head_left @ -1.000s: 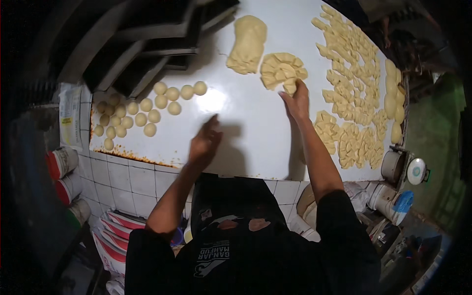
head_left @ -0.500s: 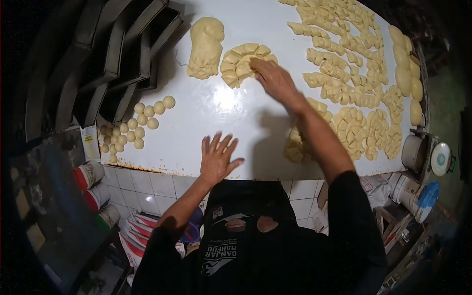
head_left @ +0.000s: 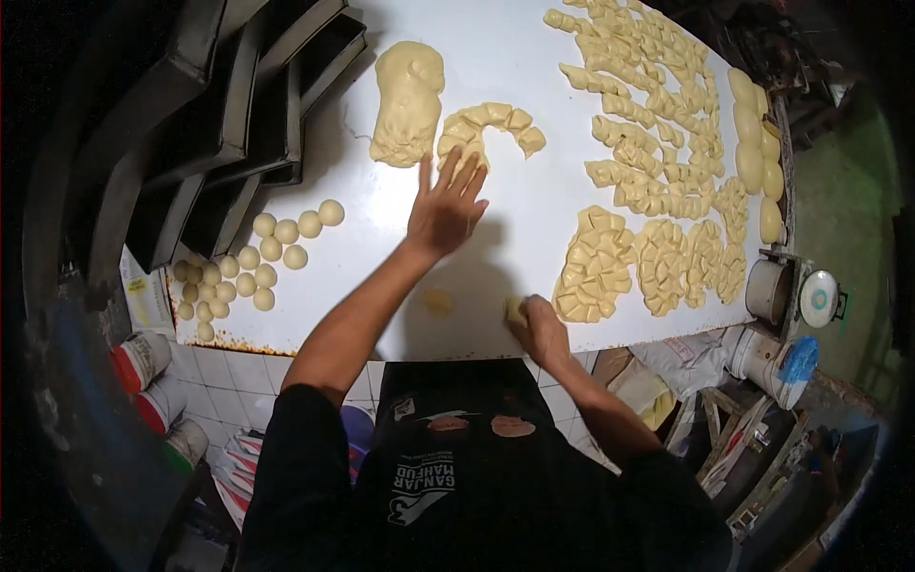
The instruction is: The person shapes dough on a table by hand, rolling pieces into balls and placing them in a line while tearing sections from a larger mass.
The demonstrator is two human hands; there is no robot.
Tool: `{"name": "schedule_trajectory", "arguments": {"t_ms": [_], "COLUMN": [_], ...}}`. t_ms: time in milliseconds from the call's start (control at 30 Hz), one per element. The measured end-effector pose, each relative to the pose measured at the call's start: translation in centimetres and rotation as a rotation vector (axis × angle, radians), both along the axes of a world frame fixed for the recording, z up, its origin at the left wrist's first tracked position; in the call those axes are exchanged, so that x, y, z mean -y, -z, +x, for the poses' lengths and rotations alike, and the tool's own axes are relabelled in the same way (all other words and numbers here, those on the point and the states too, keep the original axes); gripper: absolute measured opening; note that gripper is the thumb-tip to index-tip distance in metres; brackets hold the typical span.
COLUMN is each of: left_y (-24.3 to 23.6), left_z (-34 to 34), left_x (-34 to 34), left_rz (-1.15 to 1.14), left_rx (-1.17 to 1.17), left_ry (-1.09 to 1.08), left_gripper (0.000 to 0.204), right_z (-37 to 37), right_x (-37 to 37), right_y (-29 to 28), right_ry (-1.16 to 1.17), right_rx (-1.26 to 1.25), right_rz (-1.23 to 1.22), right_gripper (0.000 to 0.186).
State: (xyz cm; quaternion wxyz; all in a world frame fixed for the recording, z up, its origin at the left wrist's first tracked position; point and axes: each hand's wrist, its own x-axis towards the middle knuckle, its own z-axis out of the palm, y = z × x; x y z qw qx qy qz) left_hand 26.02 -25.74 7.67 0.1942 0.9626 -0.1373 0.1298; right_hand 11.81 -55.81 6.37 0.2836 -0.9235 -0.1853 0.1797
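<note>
My left hand [head_left: 445,214] is open, its fingers stretched over the near end of a curved row of cut dough pieces [head_left: 491,116]. Whether the fingertips press on the dough, I cannot tell. Near the table's front edge, my right hand [head_left: 543,334] is closed around a small dough piece [head_left: 516,309], mostly hidden by the fingers. Between the hands and the front edge lies a single flat dough piece [head_left: 437,301], slightly blurred. Just beyond the left hand rests a large smooth lump of dough [head_left: 405,105].
Several round dough balls [head_left: 270,250] sit at the left, beside stacked dark metal pans [head_left: 276,114]. Clusters of cut dough [head_left: 599,267] and rows of dough pieces [head_left: 658,124] cover the right side. Long smooth dough pieces [head_left: 748,153] line the white table's [head_left: 381,257] right edge.
My right hand has drawn back from the curved row to the front edge, now gripping a dough piece. My left hand has reached forward to the row. A loose piece now lies on the table.
</note>
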Motion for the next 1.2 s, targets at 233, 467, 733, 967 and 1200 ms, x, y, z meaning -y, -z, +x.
{"name": "schedule_trajectory", "arguments": {"t_ms": [233,467,733,967,1200], "left_y": [6.5,6.2,7.4,5.4,-1.1], "left_z": [-20.9,-11.0,-18.9,-22.5,-0.9], "left_x": [-1.2,-6.8,-10.6,-0.7,-8.2], "left_rz": [-0.345,-0.066,-0.116,-0.283,-0.389], "left_rx": [-0.323,-0.204,-0.394,-0.188,0.076], "left_ry": [0.27,0.024,0.04,-0.165,-0.221], "left_gripper": [0.029,0.023,0.028,0.031,0.021], "right_z": [2.8,6.7,5.7,4.0,8.6], "right_x": [-12.6,-9.0,-6.0,-10.7,-12.4], "right_y": [3.3,3.8,4.0,5.6,3.8], "right_ry": [0.097,-0.104,-0.623,-0.174,0.14], "right_rx": [0.403,0.457,0.396,0.497,0.385], "right_rz": [-0.081,0.058,-0.106,0.106,0.067], "right_gripper": [0.039,0.027,0.039,0.031,0.029]}}
